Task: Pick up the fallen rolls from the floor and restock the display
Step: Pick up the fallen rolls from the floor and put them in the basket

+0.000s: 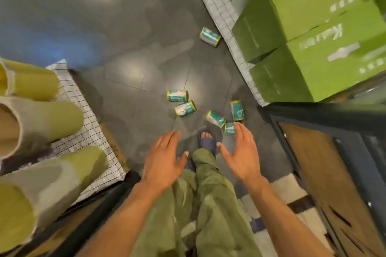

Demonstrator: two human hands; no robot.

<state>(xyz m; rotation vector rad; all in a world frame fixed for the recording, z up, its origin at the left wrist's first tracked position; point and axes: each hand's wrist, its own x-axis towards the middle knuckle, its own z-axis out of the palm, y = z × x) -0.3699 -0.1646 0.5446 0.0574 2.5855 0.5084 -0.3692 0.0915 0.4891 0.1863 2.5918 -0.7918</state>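
Both forearms reach fwd and down from the bottom edge, over green trousers (pixel 213 204). L hand (pixel 165 156) is spread flat, palm down, fingers straight, nothing in it. R hand (pixel 240 152) is likewise loose and flat, thumb out to the side, holding nothing. Neither hand touches a roll. R of the legs lies a pale checked mat (pixel 288 185), beside a dark frame w/ a brown panel (pixel 334 162). On the L, big yellow-green tubes (pixel 41 115) lie on a wire grid shelf (pixel 87 131).

Between the hands, a foot in a dark slide sandal (pixel 206 140) stands on the grey tiled floor (pixel 125 48).

Just beyond the foot, five small teal-and-white wrapped rolls w/ yellow ends lie on their sides in a loose cluster on the tiles. The nearest roll (pixel 229 128) is partly hidden behind the R fingertips. Just beside it is the slanted roll (pixel 215 118), and R of that the lengthwise roll (pixel 237 110), pointing away from the person. Further L is a pair, the lower roll (pixel 185 108) and the upper roll (pixel 177 96), very close; touching or not, cannot tell.

The far roll (pixel 210 37) lies alone, well apart from the cluster, just beside the foot of a white wire grid panel (pixel 221 6). Behind the panel stand stacked green cartons (pixel 323 37) w/ white print, too blurred to read.
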